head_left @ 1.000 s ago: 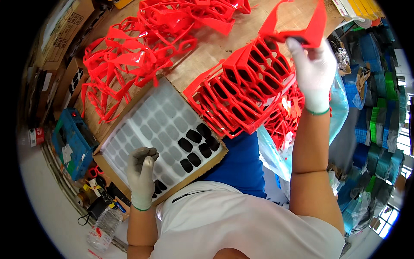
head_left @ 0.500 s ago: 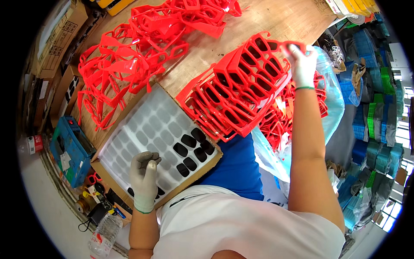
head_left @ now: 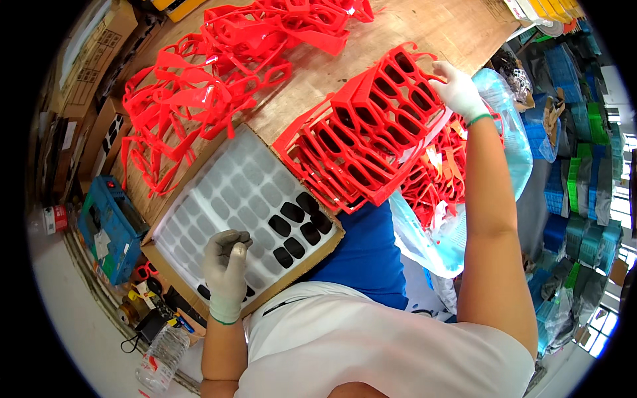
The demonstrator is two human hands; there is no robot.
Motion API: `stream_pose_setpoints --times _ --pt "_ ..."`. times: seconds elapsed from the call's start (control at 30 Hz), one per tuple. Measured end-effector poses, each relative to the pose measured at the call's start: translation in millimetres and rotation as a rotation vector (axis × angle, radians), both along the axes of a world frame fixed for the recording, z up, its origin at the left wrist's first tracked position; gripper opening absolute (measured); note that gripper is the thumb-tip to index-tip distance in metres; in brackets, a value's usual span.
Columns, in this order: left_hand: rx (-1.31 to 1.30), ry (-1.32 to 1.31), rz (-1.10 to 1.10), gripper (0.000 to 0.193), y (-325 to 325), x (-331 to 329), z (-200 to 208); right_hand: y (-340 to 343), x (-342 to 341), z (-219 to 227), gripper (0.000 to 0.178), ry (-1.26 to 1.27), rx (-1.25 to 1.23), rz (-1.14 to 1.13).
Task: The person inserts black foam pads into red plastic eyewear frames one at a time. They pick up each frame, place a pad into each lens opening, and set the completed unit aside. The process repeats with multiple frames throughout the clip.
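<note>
My right hand [head_left: 458, 94], in a white glove, is at the upper right end of a row of red glasses frames [head_left: 361, 136] with dark lenses. Its thumb and forefinger are apart beside the end frame, with nothing visible between them. Over the near left part of a cardboard box [head_left: 166, 262] hovers my gloved left hand [head_left: 227, 272], its fingers curled toward the thumb. Whatever those fingers hold, if anything, is hidden. Inside the box, several dark lenses [head_left: 292, 212] lie on a whitish translucent sheet [head_left: 229, 176], with more lens shapes showing through.
A tangled heap of red frames [head_left: 199, 99] covers the far left of the wooden table [head_left: 391, 33]. A bluish plastic bag [head_left: 511, 139] at the right contains more red frames. At the left are a blue case [head_left: 113, 229] and a plastic bottle [head_left: 162, 358].
The red glasses in my right hand have left its fingers, and that hand has turned and shifted slightly down beside the row. My left hand stays nearly in place.
</note>
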State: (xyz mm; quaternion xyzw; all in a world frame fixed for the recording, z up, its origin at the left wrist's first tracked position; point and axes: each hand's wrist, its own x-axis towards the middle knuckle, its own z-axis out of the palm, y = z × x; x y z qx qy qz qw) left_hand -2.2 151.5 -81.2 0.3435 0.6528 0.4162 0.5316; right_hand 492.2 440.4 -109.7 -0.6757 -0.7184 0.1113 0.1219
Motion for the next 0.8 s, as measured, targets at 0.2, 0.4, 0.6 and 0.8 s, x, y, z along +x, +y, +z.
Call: stream_pose_setpoints --times 0.2,0.4,0.6,0.8 --pt "-0.029 0.021 0.01 0.027 -8 -6 3 21 -17 22 0.035 -0.099 -0.189 -0.065" --pt "0.142 0.448 -0.223 0.04 0 8 1 15 -26 -2 0.036 0.533 -0.192 0.049" --pt "0.472 0.772 -0.611 0.111 72 112 2 23 -24 7 0.039 0.421 -0.271 0.074" --pt "0.439 0.916 -0.55 0.118 83 141 -43 16 -45 7 0.043 0.502 -0.387 0.142"
